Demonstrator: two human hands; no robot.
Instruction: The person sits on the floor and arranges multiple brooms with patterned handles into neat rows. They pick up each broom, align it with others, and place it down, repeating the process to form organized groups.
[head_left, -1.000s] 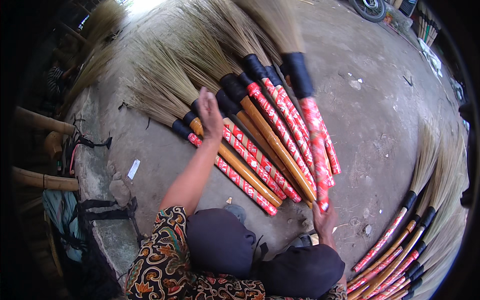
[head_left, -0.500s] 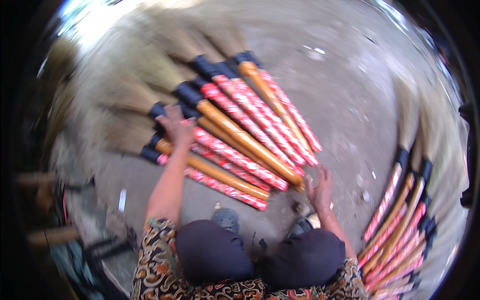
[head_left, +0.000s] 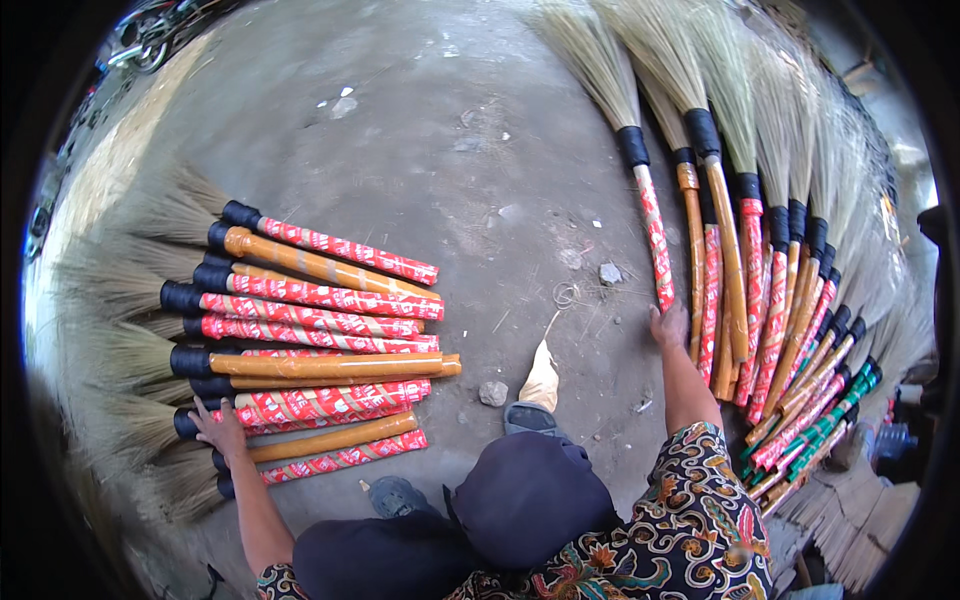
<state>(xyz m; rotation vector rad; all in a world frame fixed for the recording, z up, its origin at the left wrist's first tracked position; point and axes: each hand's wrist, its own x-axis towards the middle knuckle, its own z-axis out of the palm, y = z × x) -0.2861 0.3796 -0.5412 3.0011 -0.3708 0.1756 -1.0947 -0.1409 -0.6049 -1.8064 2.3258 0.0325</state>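
Observation:
On the left, a fanned row of grass brooms (head_left: 320, 290) lies on the ground, with handles in red-patterned or orange wrap and black bindings at the neck. My left hand (head_left: 220, 430) rests, fingers spread, on the neck of a red-wrapped broom (head_left: 330, 402) near the close end of this row. To the right lies a larger group of similar brooms (head_left: 780, 290), bristles pointing away. My right hand (head_left: 670, 325) is closed around the handle end of that group's leftmost broom (head_left: 652, 225); its fingers are partly hidden.
Between the groups lies grey ground with a stone (head_left: 493, 393), a small rock (head_left: 609, 273) and scraps. My foot (head_left: 538, 380) and shoe (head_left: 400, 496) are close in front. Green-wrapped handles (head_left: 830, 425) and a plastic bottle (head_left: 893, 440) are at the right. A motorbike (head_left: 150, 40) stands far left.
The view has turned to the right. My right hand has moved from beside the left row's handle ends to a broom in the right group. My left hand stays at the left row's necks.

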